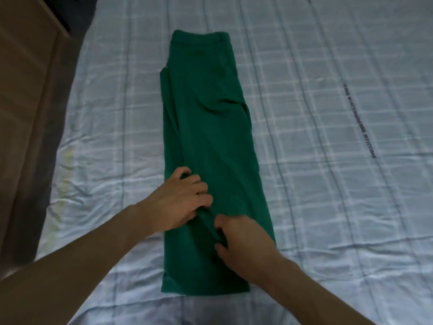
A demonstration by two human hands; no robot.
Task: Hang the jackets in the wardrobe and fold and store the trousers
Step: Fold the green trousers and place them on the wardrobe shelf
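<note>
— Both hands on the green trousers [210, 141]?
— Yes. Left hand [180, 200] and right hand [241, 238] pinch a fabric ridge; trousers lie lengthwise on the checked bed sheet [328, 184].

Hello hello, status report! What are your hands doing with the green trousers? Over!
Left hand and right hand both pinching a ridge in the green trousers. Trousers lie lengthwise, legs together, on the checked bedsheet. Nothing in the way. Over.

Print on bed sheet [359, 120] too blurred to read; green trousers [210, 137] partly hidden under hands.
</note>
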